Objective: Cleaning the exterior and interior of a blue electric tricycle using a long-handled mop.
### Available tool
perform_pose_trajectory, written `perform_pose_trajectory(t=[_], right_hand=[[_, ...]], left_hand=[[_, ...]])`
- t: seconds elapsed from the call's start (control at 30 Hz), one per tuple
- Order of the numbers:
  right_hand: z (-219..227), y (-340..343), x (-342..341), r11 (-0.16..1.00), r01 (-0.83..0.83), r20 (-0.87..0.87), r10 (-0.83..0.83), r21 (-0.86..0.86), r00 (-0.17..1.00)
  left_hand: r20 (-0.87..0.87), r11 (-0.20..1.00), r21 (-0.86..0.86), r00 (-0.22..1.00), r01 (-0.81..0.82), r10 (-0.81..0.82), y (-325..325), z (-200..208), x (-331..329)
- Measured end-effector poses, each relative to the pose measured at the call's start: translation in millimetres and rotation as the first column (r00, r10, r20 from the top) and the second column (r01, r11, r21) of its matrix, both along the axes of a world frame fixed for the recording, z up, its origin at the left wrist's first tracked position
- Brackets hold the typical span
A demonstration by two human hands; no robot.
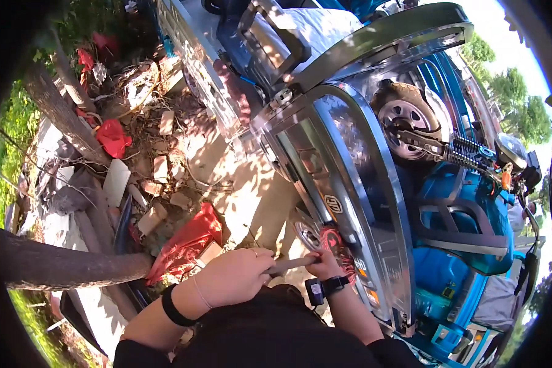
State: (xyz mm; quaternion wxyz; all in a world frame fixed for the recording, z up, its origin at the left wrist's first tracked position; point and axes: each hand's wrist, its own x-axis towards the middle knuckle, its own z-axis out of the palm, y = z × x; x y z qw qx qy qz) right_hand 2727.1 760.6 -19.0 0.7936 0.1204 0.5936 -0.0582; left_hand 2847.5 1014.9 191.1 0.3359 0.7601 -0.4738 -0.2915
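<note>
My left hand [242,274] is closed around one end of a short grey-brown stick-like piece [291,265], low in the middle, in front of my dark top. The other end is pinched in the fingers of my right hand [326,265]. I cannot make out exactly what the piece is. Right beside my right hand, against the side of a dark vehicle [339,208], is a red patterned thing [333,240]. A red plastic bag [193,242] lies on the ground just beyond my left hand.
Blue vehicle parts with a wheel [405,119], a spring shock absorber [469,153] and a dark seat frame [460,230] fill the right. A tree trunk [73,264] juts in from the left. Broken bricks [153,219] and another red bag [113,138] litter the ground.
</note>
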Motion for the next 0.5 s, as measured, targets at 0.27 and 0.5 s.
perform_pose_trajectory(t=[0.27, 0.5], right_hand=[[62, 39, 129, 0.964, -0.265, 0.33, 0.254, -0.014, 0.909], [90, 89, 221, 0.849, -0.486, 0.388, 0.528, -0.208, 0.756]], left_hand=[[0.033, 0.904, -0.422, 0.996, -0.064, 0.086, 45, 69, 25], [0.238, 0.888, -0.457, 0.956, -0.047, 0.173, 85, 75, 15]])
